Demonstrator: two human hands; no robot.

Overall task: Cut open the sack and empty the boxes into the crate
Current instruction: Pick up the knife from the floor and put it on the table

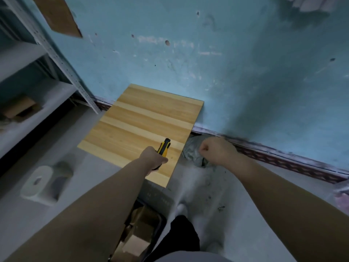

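While the left hand [154,157] grips a yellow-and-black utility knife [164,148] over the pale wooden worktop [132,125], the right hand [215,151] is fisted beside the crumpled grey plastic sack [191,148], its grip unclear. Brown cardboard boxes [139,241] lie in the dark crate [158,197], so laying the knife down safely seems next.

Crumpled grey sack [192,152] by wall [226,72]; cardboard boxes [136,244] in dark crate [158,197]; yellow-black knife [164,148] above tabletop [132,125]

Pretty dim, flat bluish indoor light with no real glare, soft shadow pooling on the wall [283,110] at right and beside the wooden board [143,125], plus the wide lens bends the edges and the shelf [28,72] at left is smeared with blur.
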